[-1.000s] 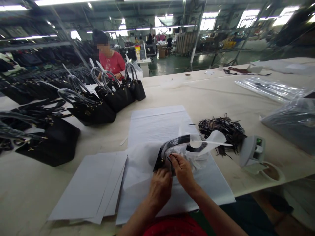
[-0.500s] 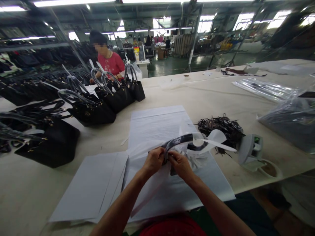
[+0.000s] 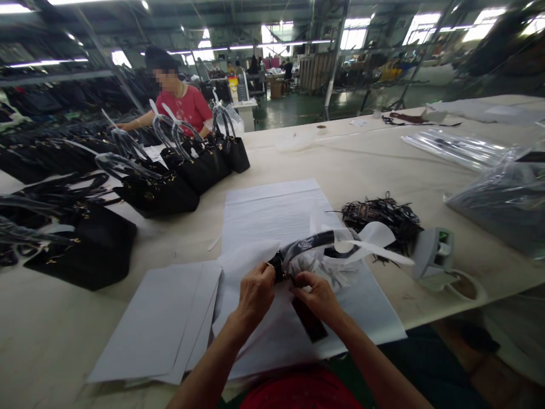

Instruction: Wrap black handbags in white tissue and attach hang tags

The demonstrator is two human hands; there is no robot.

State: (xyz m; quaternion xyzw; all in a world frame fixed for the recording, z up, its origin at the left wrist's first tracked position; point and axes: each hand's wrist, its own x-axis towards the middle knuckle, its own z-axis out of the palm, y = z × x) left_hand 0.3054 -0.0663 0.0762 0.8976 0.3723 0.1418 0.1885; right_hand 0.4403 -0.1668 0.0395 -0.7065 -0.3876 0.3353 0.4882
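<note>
A bag handle wrapped in clear film (image 3: pixel 313 243) arches over the white paper sheets (image 3: pixel 266 207) in front of me. My left hand (image 3: pixel 256 289) is closed at the left base of the handle, fingers pinched on a dark part there. Close by on the right, my right hand (image 3: pixel 314 292) pinches something small and dark just below the handle. A dark flat strip (image 3: pixel 309 321) lies on the paper under my right hand. White tissue strips (image 3: pixel 336 271) bunch beneath the handle, and a white pointed tab (image 3: pixel 383 253) sticks out to its right.
Black handbags (image 3: pixel 157 193) stand along the left. White card sheets (image 3: pixel 149 324) lie at the front left. On the right are a heap of black tags (image 3: pixel 381 218), a tape dispenser (image 3: pixel 434 255) and a plastic-wrapped bag (image 3: pixel 506 207). A person in red (image 3: pixel 185 108) stands across the table.
My hands have moved slightly apart, and the dark strip now shows below the right one. The person across the table has stretched an arm out to the left.
</note>
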